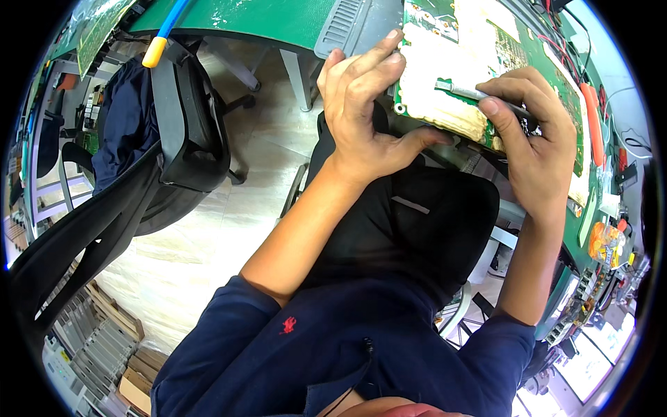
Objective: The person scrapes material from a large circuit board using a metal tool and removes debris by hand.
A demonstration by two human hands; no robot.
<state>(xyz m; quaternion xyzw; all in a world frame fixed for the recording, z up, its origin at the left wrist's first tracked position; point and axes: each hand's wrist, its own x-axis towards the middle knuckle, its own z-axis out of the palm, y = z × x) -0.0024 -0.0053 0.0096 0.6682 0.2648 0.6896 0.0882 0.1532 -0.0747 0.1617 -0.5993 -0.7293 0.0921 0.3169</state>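
Note:
My left hand (365,121) grips the left side of a large circuit board (436,59), fingers bent at its edge and thumb at the lower edge. The board has green areas and a pale, yellowish covering over much of its surface. My right hand (528,142) is closed on a slim silver metal tool (455,86), its flat end lying on the pale covering near the board's left part; the rest of the tool is partly hidden by my fingers. Behind my left fingertips is a grey slotted panel (347,24) on the green bench.
The green bench (257,17) runs across the top, with a blue tube with yellow end (153,52) at upper left. An office chair (170,125) with dark cloth stands left. Orange-handled tools (594,121), cables and small items crowd the right. Boxes (132,389) sit lower left.

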